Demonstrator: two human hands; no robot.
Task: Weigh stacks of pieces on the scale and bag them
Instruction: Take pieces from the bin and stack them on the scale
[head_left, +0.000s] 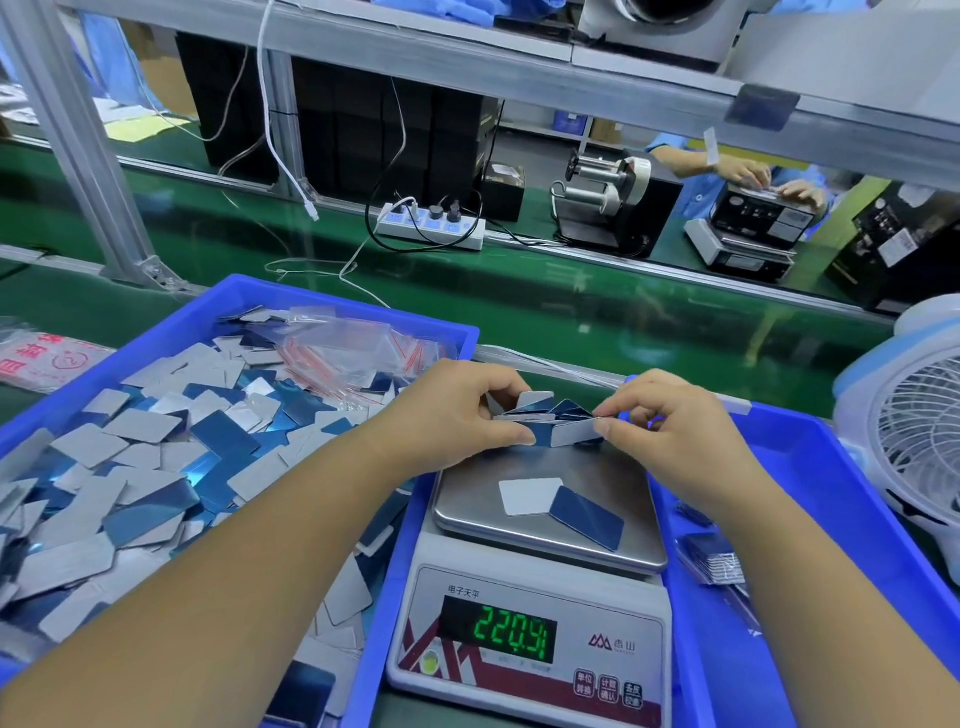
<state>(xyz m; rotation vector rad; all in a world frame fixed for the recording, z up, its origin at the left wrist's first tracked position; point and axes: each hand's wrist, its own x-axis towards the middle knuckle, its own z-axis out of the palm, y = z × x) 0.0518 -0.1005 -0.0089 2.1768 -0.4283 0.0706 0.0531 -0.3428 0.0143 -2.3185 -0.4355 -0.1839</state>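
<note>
1. Surroundings: blue bin (156, 332) at left, heaped with loose blue and silver pieces (130, 467) and small clear bags (343, 353); a second blue bin (841, 467) at right, with a few bagged pieces (714, 564) against its floor. White fan (909, 447) stands at the far right edge. Green conveyor belt (519, 291) runs behind, carrying a power strip (431, 228) and cables.
2. Scale (530, 623): sits between the two bins on the surface, its display reading 220.91. Two loose pieces (561, 506), one silver, one blue, lie flat and touching on the steel pan (602, 483).
3. Stack of pieces (550, 421): held over the far edge of the pan, long axis running left to right, several pieces fanned upward and askew.
4. Left hand (457, 410): fingers curled, gripping the stack's left end.
5. Right hand (670, 415): fingers pinching the stack's right end.
6. Open room: the near half of the pan is bare apart from the two loose pieces; both bin walls flank the scale closely.
</note>
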